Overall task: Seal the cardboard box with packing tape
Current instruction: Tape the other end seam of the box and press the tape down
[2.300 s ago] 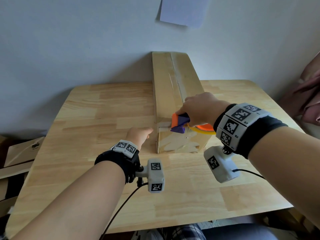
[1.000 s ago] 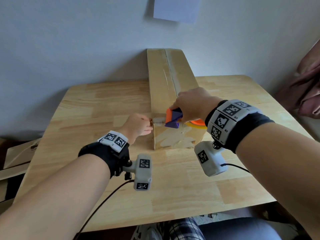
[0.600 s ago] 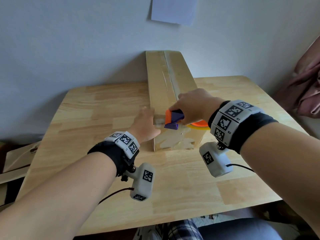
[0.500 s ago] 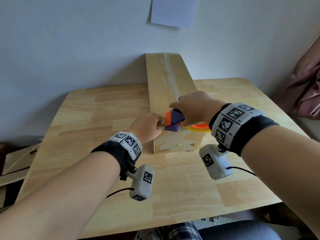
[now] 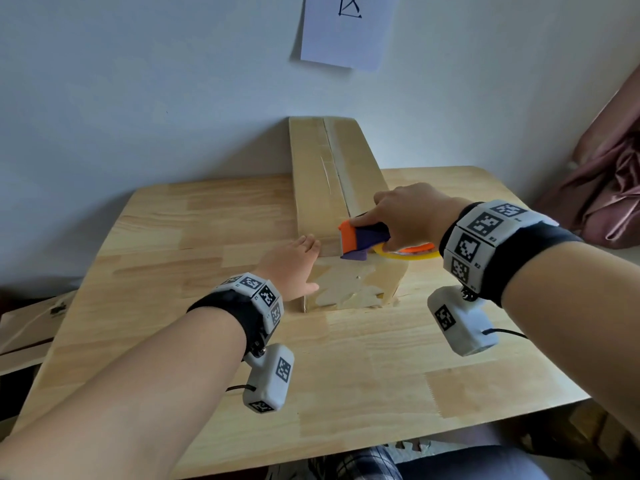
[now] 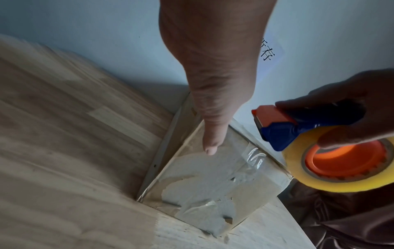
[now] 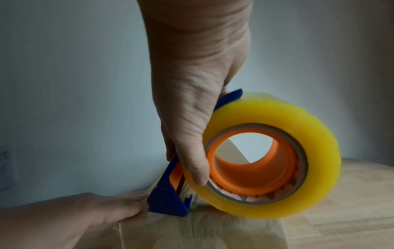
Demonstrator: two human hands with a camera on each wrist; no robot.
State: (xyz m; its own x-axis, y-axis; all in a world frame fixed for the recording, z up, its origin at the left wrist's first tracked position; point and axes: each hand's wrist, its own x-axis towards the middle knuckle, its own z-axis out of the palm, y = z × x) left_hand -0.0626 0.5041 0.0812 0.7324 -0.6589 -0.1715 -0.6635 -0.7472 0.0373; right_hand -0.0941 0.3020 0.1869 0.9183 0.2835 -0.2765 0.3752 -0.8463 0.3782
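Cardboard box (image 5: 332, 188) on the table (image 5: 173, 244) against the wall — tape dispenser (image 5: 363, 242) atop its near end.

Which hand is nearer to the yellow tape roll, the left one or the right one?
Right. The right hand grips the dispenser that carries the yellow tape roll, its thumb on the roll. The left hand presses flat on the cardboard box corner, beyond the dispenser's cutter end.

blur: in the left wrist view the table (image 6: 64, 118) smeared at left | hidden: the right hand (image 5: 412, 216) covered most of the tape dispenser (image 5: 363, 242) from us | cut off: the paper sheet (image 5: 346, 36) ran past the top edge
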